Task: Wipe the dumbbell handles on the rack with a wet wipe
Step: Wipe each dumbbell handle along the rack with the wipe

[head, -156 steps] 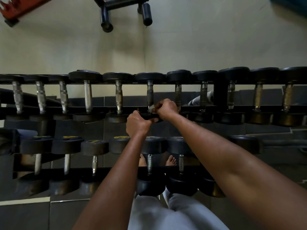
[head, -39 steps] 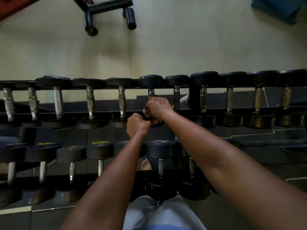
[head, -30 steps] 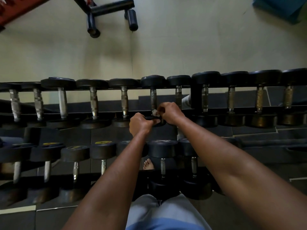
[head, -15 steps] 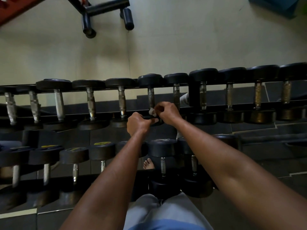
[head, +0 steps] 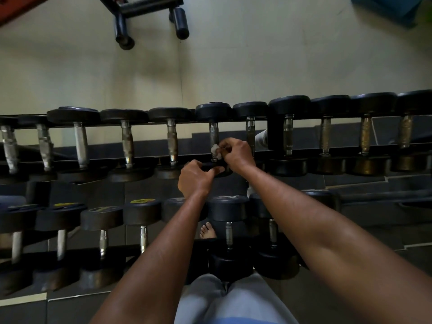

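Note:
A two-tier rack [head: 233, 123] carries black dumbbells with metal handles. My right hand [head: 236, 154] pinches a crumpled white wet wipe [head: 215, 152] against the lower part of one top-row dumbbell handle [head: 213, 136]. My left hand [head: 195, 177] sits just below and left of it, fingers curled, thumb lying on the near head of that same dumbbell [head: 216, 170]. Whether the left fingers wrap the head is hidden.
More dumbbells fill the top row to both sides and the lower row [head: 142, 212] nearer me. A black bench frame [head: 149, 10] stands on the pale floor beyond the rack. My bare foot [head: 207, 231] shows beneath the rack.
The right hand has slid the wipe up and down the same handle, now near its lower end with the wipe showing more. The left hand has stayed at the near head.

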Demonstrator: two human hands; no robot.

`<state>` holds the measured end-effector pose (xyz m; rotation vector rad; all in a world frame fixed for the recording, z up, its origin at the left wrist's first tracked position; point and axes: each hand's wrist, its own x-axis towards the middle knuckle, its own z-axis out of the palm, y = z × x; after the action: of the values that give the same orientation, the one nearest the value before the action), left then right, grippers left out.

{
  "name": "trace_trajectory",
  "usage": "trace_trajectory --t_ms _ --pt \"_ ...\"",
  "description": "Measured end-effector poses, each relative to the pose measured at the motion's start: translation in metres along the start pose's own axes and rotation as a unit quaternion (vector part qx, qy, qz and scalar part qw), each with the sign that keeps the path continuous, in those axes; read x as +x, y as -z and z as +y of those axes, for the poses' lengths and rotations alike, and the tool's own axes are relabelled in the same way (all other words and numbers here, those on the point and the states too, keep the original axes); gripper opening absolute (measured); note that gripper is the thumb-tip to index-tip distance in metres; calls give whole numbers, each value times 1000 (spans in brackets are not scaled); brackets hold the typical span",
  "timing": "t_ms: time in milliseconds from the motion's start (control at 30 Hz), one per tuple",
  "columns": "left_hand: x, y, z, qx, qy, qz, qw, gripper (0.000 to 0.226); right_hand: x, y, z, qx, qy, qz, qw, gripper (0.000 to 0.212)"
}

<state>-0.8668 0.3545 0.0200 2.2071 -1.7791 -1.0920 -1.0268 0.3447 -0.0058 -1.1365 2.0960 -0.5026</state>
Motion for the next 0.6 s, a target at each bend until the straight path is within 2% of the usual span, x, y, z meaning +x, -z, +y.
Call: trace_trajectory --t_ms 100,367,500,600 --pt "0 -2 -3 1 -8 10 1000 56 10 1 -6 32 10 28 999 11" --pt "2 -4 -5 11 -13 15 1000 60 43 5 -36 66 12 135 989 12" --pt "2 -5 -7 18 -18 14 1000 62 46 -4 -39 113 -39 142 983 13" --pt "3 -3 -5 14 -16 4 1000 60 50 -8 -37 225 -121 152 955 8"
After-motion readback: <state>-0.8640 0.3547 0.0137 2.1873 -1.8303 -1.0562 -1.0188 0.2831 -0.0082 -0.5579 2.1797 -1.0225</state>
